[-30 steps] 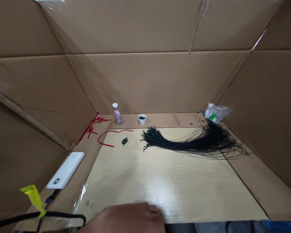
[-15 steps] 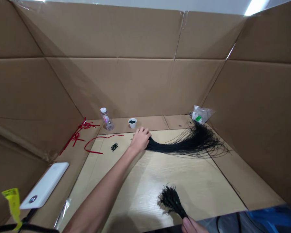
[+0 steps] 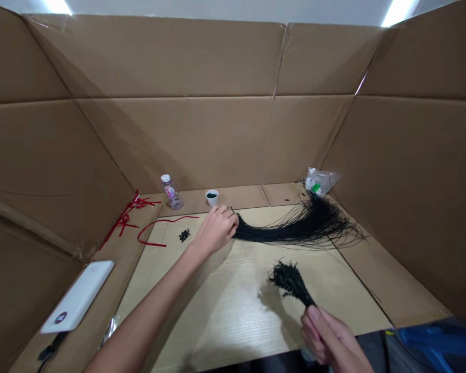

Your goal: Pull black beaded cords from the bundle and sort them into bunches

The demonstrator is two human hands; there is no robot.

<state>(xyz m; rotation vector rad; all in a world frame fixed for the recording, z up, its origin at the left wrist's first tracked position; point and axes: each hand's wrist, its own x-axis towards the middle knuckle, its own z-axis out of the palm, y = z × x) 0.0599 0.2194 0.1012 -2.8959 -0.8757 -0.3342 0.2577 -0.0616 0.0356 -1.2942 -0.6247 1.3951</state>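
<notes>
A long bundle of thin black strings [image 3: 295,228] lies across the back of the light wooden table [image 3: 236,305], fanning out to the right. My left hand [image 3: 216,228] reaches far forward and its fingers are closed on the beaded left end of that bundle. My right hand [image 3: 330,339], near the front edge, is closed around a smaller bunch of black strings [image 3: 291,280] whose tufted end points up and to the left, above the table.
Tall cardboard walls [image 3: 217,140] surround the table. At the back stand a small clear bottle [image 3: 171,192] and a white cup [image 3: 212,197]. Red ribbons [image 3: 140,220] and a few black beads [image 3: 184,235] lie back left, a plastic bag [image 3: 320,181] back right, a white power bank [image 3: 77,303] left.
My left hand went from the near edge out to the big bundle's end and closed on it. My right hand came into view holding the small bunch and lifted it forward.
</notes>
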